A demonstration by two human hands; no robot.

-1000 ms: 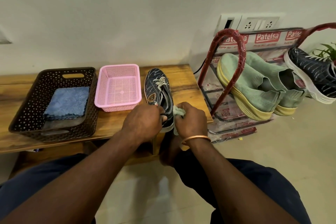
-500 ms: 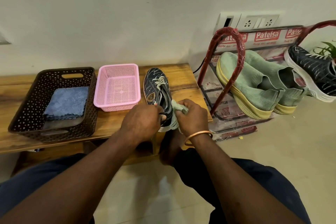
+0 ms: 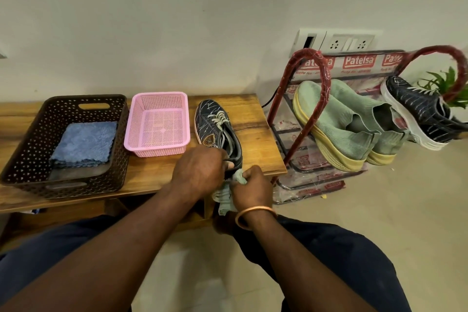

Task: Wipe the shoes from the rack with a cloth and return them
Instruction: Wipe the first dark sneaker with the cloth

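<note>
Dark sneaker (image 3: 217,129) is lying on the bench (image 3: 254,139). The left hand (image 3: 197,172) is gripping its heel, fingers (image 3: 230,165) curled; the right hand (image 3: 252,185) is pinching a pale green cloth (image 3: 225,199) against it.

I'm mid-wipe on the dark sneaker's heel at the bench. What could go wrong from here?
The dark sneaker has its heel near the wooden bench's front edge. If the left hand loosens its grip, a hard wipe could drag it off. The green cloth hangs loose below the right hand and might slip out.
</note>
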